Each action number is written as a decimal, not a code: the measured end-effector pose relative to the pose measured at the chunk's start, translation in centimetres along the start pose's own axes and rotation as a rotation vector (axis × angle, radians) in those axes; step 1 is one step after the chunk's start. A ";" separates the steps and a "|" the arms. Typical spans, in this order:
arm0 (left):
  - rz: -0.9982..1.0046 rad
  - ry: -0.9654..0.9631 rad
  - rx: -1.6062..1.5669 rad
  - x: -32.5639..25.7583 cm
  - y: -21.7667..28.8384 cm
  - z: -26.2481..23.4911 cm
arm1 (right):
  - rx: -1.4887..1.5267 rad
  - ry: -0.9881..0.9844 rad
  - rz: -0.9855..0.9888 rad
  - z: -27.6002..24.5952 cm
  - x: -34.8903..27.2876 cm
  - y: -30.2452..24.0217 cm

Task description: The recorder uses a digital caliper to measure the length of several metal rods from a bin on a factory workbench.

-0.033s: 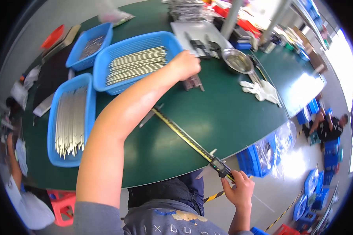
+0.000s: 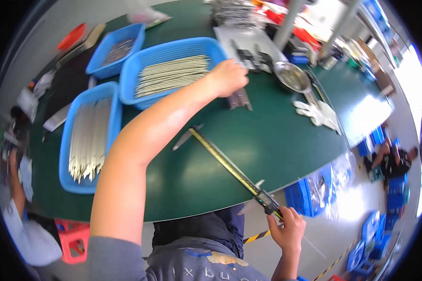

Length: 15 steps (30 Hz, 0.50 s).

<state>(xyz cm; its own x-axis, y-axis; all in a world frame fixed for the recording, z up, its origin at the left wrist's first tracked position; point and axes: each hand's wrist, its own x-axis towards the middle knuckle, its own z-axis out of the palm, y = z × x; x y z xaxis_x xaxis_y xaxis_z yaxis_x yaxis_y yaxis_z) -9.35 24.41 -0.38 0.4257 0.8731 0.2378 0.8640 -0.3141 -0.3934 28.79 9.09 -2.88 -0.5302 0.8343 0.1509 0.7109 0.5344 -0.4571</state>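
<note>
My right hand grips a long digital caliper by its display end, near the table's front edge. The caliper slants away to the far left over the green table, its jaws apart. My left arm reaches across to the far side, where my left hand is closed, with its fingertips hidden. Just beneath and beside that hand lies a small bundle of dark metal tubes. Whether the fingers hold one of them cannot be seen. Left of this hand, a blue tray contains many thin metal rods.
Two more blue trays hold metal pieces at the left. Farther right are black clamp-like tools, a metal strainer-like pan and a white glove. Blue crates stand on the floor; one person sits at far right.
The whole view has shifted slightly, so the table things sit a little farther right in the picture. Both hands keep nearly the same pose.
</note>
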 end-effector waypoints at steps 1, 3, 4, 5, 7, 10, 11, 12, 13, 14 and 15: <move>-0.008 0.168 -0.027 -1.2 -0.5 -0.7 | 0.019 -0.026 -0.044 -0.1 -0.1 0.1; -0.080 0.257 -0.069 -4.7 -1.5 -4.3 | 0.006 0.034 -0.008 -0.7 -0.2 0.1; -0.116 0.225 -0.047 -7.0 -2.2 -5.3 | -0.001 0.043 -0.022 -0.7 -0.5 0.6; -0.280 0.373 -0.123 -9.8 -3.1 -6.2 | -0.007 0.056 -0.032 -0.6 -0.5 1.3; -0.650 0.445 -0.221 -15.2 -4.6 -7.9 | 0.010 0.070 -0.135 -0.6 -0.3 2.0; -1.176 0.036 -0.186 -25.9 -6.9 -10.1 | 0.087 0.015 -0.006 -0.8 -0.2 1.5; -1.242 -0.203 -0.218 -27.9 -6.6 -10.2 | 0.089 0.008 -0.020 -1.0 0.1 1.4; -1.294 -0.444 -0.256 -29.3 -6.0 -10.0 | 0.020 0.001 -0.051 -1.2 0.3 1.3; -1.330 -0.491 -0.384 -29.8 -5.0 -9.8 | -0.058 0.000 -0.077 -1.5 0.4 1.1; -1.361 -0.427 -0.407 -29.9 -4.2 -9.3 | -0.068 0.001 -0.080 -1.8 0.4 0.8; -1.396 -0.370 -0.422 -30.0 -3.5 -8.9 | -0.066 -0.029 -0.057 -1.8 0.4 0.8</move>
<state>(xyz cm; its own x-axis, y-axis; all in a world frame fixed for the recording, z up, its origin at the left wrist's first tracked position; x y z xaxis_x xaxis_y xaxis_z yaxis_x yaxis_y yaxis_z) -22.71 -4.01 1.79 -0.8158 0.5750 -0.0614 0.5458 0.8007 0.2468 29.93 10.08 -1.62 -0.5828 0.7988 0.1493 0.7078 0.5893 -0.3896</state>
